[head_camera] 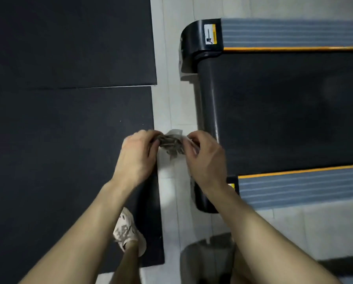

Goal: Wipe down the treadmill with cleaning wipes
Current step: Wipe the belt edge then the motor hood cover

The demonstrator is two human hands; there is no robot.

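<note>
The rear end of the treadmill fills the right side, with its dark belt [284, 111], grey ribbed side rails [290, 32] edged in orange, and black end caps [194, 37]. Above the strip of pale floor just left of the belt's end, both hands hold a crumpled, dirty grey-white wipe [172, 143]. My left hand [137, 154] pinches its left side and my right hand [205, 158] pinches its right side, fingers curled over it. The wipe is blurred and partly hidden by the fingers.
Dark rubber floor mats [69, 130] cover the left half, with a seam across them. A pale tiled floor strip [175, 103] runs between mats and treadmill. My foot in a light shoe [128, 232] stands on the mat's edge below my arms.
</note>
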